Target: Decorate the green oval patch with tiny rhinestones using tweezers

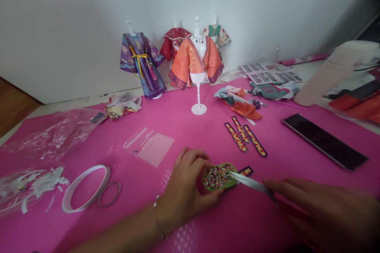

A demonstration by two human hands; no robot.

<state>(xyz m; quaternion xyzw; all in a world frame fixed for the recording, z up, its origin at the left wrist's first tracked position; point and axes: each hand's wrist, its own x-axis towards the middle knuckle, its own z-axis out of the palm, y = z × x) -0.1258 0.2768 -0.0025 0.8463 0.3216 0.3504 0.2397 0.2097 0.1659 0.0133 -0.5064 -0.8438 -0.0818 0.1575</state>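
Observation:
My left hand [185, 187] rests on the pink mat [184, 126] with thumb and fingers pinching the left edge of a small oval patterned paper piece [219, 176] with a green rim. My right hand [323, 213] reaches in from the lower right, its fingers closed on a narrow white strip [251, 182] whose tip touches the oval's right side. A small patterned rectangle [246, 171] lies just behind the strip. Three long patterned paper strips [245, 134] lie beyond the oval.
Miniature robes on stands line the wall: purple [141, 63], red [173, 39], orange [196, 61], green [216, 33]. A sheet of pearl stickers [152, 146], tape rolls [87, 187], plastic bags [50, 132], fabric scraps [243, 104], a phone [325, 141] and a white cylinder [329, 75] surround the hands.

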